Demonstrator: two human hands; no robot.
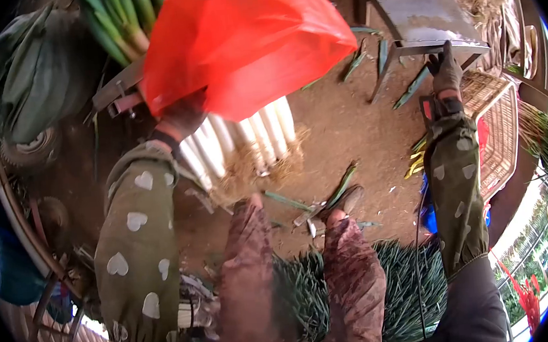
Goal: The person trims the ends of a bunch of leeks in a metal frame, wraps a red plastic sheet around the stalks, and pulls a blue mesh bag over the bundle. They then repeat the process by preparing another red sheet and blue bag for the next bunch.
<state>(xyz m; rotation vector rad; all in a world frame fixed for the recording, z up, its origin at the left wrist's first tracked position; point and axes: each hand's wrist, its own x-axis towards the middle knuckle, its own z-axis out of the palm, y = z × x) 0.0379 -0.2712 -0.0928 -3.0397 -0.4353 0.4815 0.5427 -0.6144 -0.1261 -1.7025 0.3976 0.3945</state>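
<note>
My left hand [183, 117], in a dark glove, is at the lower left edge of a red plastic bag [242, 42]. Its fingers are hidden by the bag, so their grip cannot be made out. Below the bag lies a row of thick white leek stalks [273, 128], with stringy roots toward me. The bag covers the upper part of the row. On the right, my gloved right hand [446, 75] reaches to the front edge of a low metal stand [427, 18]. One finger stretches onto that edge, with the thumb apart.
Green leek tops [124, 17] rise behind the bag. A wicker basket [497, 129] stands beside my right forearm. Loose leaves [411, 88] litter the dirt floor [335, 119]. Dark green stalks [410, 283] are heaped around my legs. A green sack [40, 75] sits at upper left.
</note>
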